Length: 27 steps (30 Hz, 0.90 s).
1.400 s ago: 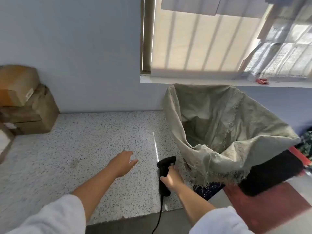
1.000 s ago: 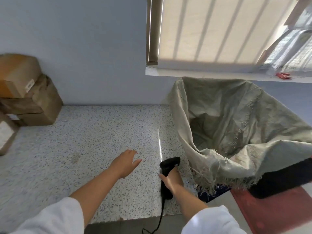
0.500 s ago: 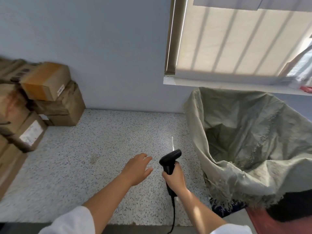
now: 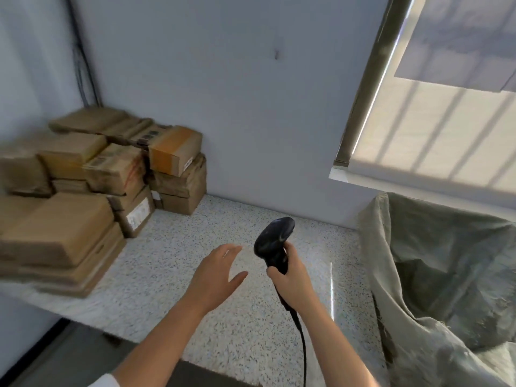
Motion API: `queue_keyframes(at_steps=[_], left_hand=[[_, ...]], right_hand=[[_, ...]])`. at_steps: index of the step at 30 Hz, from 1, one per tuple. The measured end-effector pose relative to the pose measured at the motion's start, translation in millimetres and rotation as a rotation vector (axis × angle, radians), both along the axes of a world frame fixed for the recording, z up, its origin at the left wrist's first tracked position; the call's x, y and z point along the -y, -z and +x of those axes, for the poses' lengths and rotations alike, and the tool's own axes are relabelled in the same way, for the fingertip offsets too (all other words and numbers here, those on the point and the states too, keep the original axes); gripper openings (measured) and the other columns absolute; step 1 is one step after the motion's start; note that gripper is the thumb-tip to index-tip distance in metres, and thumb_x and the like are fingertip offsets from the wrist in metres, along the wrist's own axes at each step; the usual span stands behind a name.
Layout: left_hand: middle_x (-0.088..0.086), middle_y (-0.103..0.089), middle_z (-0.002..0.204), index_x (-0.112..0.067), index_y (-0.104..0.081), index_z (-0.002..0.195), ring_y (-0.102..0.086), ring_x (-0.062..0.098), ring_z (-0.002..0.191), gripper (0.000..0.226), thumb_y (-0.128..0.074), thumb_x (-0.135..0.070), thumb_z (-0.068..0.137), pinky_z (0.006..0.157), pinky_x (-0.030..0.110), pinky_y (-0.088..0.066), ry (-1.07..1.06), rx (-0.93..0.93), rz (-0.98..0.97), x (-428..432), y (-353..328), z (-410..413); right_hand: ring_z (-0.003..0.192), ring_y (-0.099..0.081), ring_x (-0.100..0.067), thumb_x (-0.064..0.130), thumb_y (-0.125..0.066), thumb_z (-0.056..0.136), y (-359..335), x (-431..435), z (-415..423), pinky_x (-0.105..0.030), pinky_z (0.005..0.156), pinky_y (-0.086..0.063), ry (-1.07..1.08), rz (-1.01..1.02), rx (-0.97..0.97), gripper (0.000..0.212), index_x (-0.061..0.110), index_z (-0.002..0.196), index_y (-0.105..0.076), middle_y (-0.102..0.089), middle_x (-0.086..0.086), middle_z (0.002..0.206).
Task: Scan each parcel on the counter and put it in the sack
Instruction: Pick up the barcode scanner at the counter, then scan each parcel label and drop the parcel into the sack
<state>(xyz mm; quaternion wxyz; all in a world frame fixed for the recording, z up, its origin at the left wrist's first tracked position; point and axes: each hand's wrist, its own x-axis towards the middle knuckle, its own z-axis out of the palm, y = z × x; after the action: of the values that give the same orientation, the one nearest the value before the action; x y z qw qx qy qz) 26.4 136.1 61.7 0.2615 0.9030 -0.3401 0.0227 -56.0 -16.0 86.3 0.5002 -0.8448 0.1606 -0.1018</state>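
we grip the barcode scanner (image 4: 275, 241) in our right hand (image 4: 290, 277), left hand (image 4: 216, 277) open and empty over the counter (image 4: 223, 325), so best lift a top box from the cardboard parcels (image 4: 83, 191) stacked at left, label up, sack (image 4: 446, 261) gaping at right

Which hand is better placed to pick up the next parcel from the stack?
Left. The left hand is open, holds nothing, and is over the counter on the side toward the stacked parcels. The right hand grips the scanner, nearer the sack.
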Motion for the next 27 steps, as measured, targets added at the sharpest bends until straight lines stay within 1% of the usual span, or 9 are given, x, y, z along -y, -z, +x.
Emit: queue_keyframes(at_steps=[2,4,6,10,14,17,20,24,27], left_hand=[[-0.004,-0.032,0.148,-0.019,-0.032,0.144,-0.030,0.010,0.136,0.058,-0.050,-0.041,0.094,0.108,0.018,-0.021,-0.072,0.003,-0.029,-27.8,-5.4,-0.6],[-0.005,-0.033,0.147,-0.020,-0.033,0.144,-0.030,0.009,0.136,0.057,-0.051,-0.041,0.093,0.106,0.014,-0.019,-0.126,0.008,-0.056,-55.7,-8.9,-0.2],[-0.005,-0.035,0.146,-0.019,-0.036,0.142,-0.032,0.008,0.134,0.057,-0.053,-0.040,0.092,0.103,0.011,-0.017,-0.171,0.000,-0.098,-84.3,-11.4,0.9],[-0.011,-0.030,0.146,-0.022,-0.032,0.143,-0.027,0.002,0.134,0.058,-0.053,-0.040,0.092,0.104,0.008,-0.014,-0.252,-0.042,-0.163,-141.4,-10.4,3.2],[-0.013,-0.029,0.146,-0.024,-0.030,0.144,-0.022,-0.007,0.128,0.061,-0.053,-0.044,0.091,0.101,0.004,-0.011,-0.293,-0.051,-0.167,-195.6,-5.5,13.2],[-0.010,-0.024,0.150,-0.024,-0.021,0.147,-0.024,0.004,0.136,0.070,-0.054,-0.048,0.089,0.106,0.015,-0.020,-0.339,-0.088,-0.178,-232.3,-3.3,23.4],[-0.008,-0.023,0.150,-0.023,-0.013,0.148,-0.027,0.008,0.135,0.081,-0.058,-0.050,0.086,0.104,0.020,-0.028,-0.411,-0.107,-0.198,-265.9,-1.6,31.9],[-0.001,-0.021,0.150,-0.017,-0.013,0.148,-0.027,0.014,0.136,0.090,-0.060,-0.055,0.082,0.105,0.026,-0.031,-0.512,-0.131,-0.166,-299.7,3.6,52.6],[0.004,-0.021,0.151,-0.013,-0.014,0.148,-0.025,0.018,0.138,0.095,-0.064,-0.055,0.079,0.109,0.030,-0.031,-0.568,-0.199,-0.143,-309.1,10.6,75.2]], right_hand=[[0.059,-0.049,-0.004,0.007,-0.051,0.085,-8.0,-24.3,3.2,-0.016,0.052,-0.037,-0.050,0.025,-0.005,0.047,0.024,0.125,-0.033,-0.056,0.007,0.082],[0.055,-0.046,-0.006,0.007,-0.050,0.087,-13.4,-49.4,5.2,-0.014,0.047,-0.038,-0.108,0.057,-0.005,0.039,0.022,0.119,-0.034,-0.056,0.003,0.080],[0.055,-0.048,-0.006,0.011,-0.055,0.088,-15.7,-74.7,7.7,-0.014,0.049,-0.039,-0.152,0.073,-0.013,0.033,0.023,0.112,-0.036,-0.056,0.002,0.081],[0.059,-0.052,-0.009,0.019,-0.062,0.086,-12.9,-124.6,15.6,-0.018,0.054,-0.040,-0.187,0.113,-0.036,0.030,0.024,0.102,-0.037,-0.060,-0.003,0.085],[0.059,-0.054,-0.005,0.021,-0.066,0.084,-8.8,-172.9,33.0,-0.019,0.056,-0.043,-0.209,0.144,-0.037,0.030,0.024,0.100,-0.040,-0.060,-0.001,0.082],[0.062,-0.056,-0.009,0.022,-0.067,0.083,-7.5,-206.2,48.9,-0.021,0.058,-0.045,-0.213,0.160,-0.038,0.030,0.025,0.099,-0.041,-0.061,-0.002,0.082],[0.063,-0.057,-0.011,0.022,-0.067,0.083,-4.8,-236.9,63.1,-0.024,0.059,-0.045,-0.214,0.163,-0.025,0.029,0.025,0.098,-0.042,-0.062,-0.003,0.082],[0.068,-0.060,-0.009,0.022,-0.069,0.082,-2.6,-268.0,79.1,-0.023,0.063,-0.048,-0.239,0.160,-0.039,0.029,0.028,0.098,-0.045,-0.064,0.000,0.084],[0.068,-0.062,-0.004,0.022,-0.071,0.080,-0.8,-278.5,91.5,-0.022,0.065,-0.048,-0.263,0.142,-0.049,0.030,0.027,0.101,-0.049,-0.065,0.004,0.085]])
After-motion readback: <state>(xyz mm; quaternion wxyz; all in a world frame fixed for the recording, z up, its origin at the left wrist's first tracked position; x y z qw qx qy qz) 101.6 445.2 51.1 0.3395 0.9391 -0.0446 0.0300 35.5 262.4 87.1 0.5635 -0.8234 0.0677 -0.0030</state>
